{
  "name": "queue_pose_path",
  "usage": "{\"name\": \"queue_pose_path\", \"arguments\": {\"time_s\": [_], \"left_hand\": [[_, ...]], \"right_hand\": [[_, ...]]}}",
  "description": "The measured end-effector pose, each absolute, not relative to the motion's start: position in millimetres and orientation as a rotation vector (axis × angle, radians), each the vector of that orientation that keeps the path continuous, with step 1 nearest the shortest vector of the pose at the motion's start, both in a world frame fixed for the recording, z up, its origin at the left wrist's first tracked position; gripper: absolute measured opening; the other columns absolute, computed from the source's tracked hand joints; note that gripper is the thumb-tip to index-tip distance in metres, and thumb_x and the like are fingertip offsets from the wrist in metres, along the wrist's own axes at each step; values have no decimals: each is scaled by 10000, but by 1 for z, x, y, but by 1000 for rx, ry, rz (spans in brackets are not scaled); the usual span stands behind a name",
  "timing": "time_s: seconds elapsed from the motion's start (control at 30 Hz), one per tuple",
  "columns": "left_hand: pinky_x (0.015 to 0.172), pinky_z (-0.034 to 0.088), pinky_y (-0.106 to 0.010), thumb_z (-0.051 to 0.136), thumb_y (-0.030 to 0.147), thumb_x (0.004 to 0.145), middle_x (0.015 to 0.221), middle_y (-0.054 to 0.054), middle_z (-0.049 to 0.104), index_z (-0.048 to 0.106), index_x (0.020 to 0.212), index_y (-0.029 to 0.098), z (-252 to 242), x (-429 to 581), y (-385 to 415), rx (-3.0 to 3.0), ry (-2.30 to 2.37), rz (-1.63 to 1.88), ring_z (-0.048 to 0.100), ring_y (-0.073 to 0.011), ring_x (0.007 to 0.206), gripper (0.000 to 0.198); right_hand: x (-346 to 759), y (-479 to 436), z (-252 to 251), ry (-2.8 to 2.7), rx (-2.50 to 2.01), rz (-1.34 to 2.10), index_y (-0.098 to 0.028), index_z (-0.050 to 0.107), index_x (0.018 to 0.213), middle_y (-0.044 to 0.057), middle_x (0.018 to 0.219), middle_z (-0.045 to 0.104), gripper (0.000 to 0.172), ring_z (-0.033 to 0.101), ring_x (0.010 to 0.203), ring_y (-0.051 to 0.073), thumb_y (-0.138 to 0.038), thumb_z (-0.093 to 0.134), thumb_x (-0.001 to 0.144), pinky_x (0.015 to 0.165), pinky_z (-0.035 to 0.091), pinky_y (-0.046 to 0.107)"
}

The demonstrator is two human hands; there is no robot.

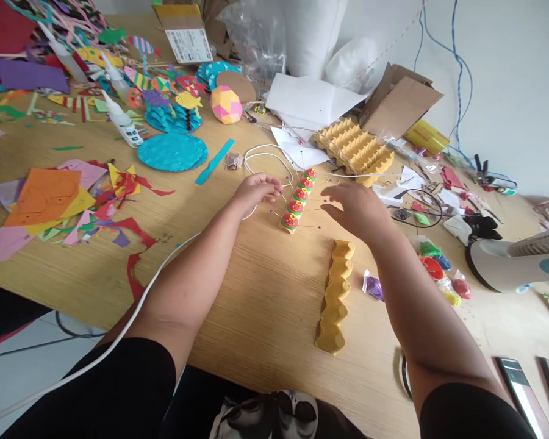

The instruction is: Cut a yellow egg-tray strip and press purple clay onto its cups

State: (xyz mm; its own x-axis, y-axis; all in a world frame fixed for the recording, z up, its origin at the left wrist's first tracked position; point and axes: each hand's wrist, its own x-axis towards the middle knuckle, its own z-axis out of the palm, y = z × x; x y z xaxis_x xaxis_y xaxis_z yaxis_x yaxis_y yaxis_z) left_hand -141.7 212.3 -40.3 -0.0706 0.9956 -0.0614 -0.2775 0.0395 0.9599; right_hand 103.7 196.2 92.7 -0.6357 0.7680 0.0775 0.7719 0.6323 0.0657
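A caterpillar-like craft (298, 201) stands on the table between my hands. Its row of humps is painted red and green with yellow rings, and thin wire-like legs with dark purple tips stick out along both sides. At its left, my left hand (257, 190) hovers with loosely bent fingers, close to some of the leg tips. On the other side my right hand (359, 208) has thumb and fingers apart around a leg tip; contact is unclear. Nearer me lies a bare yellow egg-carton strip (336, 299), with a small purple packet (373, 286) beside it.
Paper scraps (46, 201), glue bottles (121, 122) and blue discs (172, 152) cover the left side. A yellow egg tray (352, 146) and cardboard box (398, 100) stand behind. A white cable (165, 262) crosses by my left arm. At right is a white fan (512, 262).
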Motion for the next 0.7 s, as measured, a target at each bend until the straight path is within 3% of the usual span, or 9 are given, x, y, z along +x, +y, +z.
{"name": "queue_pose_path", "arguments": {"time_s": [0.13, 0.2, 0.37, 0.5, 0.7], "left_hand": [[695, 513, -274, 638, 276, 749, 910, -50, 720, 656, 885, 167, -45, -144, 217, 967, 1205, 1551, 657, -151, 789, 175], [775, 510, -306, 641, 276, 764, 902, -41, 714, 686, 890, 181, -50, -150, 219, 1190, 1443, 1615, 630, -166, 820, 164], [998, 426, -414, 737, 310, 741, 900, -56, 691, 787, 843, 240, -62, -159, 217, 1873, 1755, 1204, 566, -267, 1015, 134], [1019, 400, -434, 820, 387, 698, 1031, -55, 664, 821, 916, 312, -65, -154, 216, 2025, 1806, 981, 520, -303, 1110, 230], [1024, 373, -409, 784, 474, 771, 1086, -33, 683, 821, 1001, 352, -72, -152, 219, 2156, 1739, 866, 507, -282, 1121, 263]], "right_hand": [[151, 144, 106, -2556, -1218, -146, -200, 738, 1058, 80, 974, 758, 189, 681, 915, 255, -283, 606, 952, 773, 488, 362], [174, 113, 102, -2466, -1167, -85, -204, 727, 1061, 75, 995, 756, 169, 688, 936, 246, -272, 630, 941, 809, 507, 364], [220, 41, 69, -2273, -1186, -56, -214, 709, 1028, 56, 941, 735, 153, 689, 873, 214, -156, 668, 893, 802, 525, 356], [240, -1, 39, -2139, -1264, -84, -218, 700, 1039, 56, 935, 712, 203, 681, 844, 212, -104, 661, 876, 784, 525, 367], [248, -28, 9, -2061, -1201, -134, -213, 688, 1044, 46, 890, 694, 294, 666, 793, 196, -12, 660, 831, 775, 537, 374]]}}
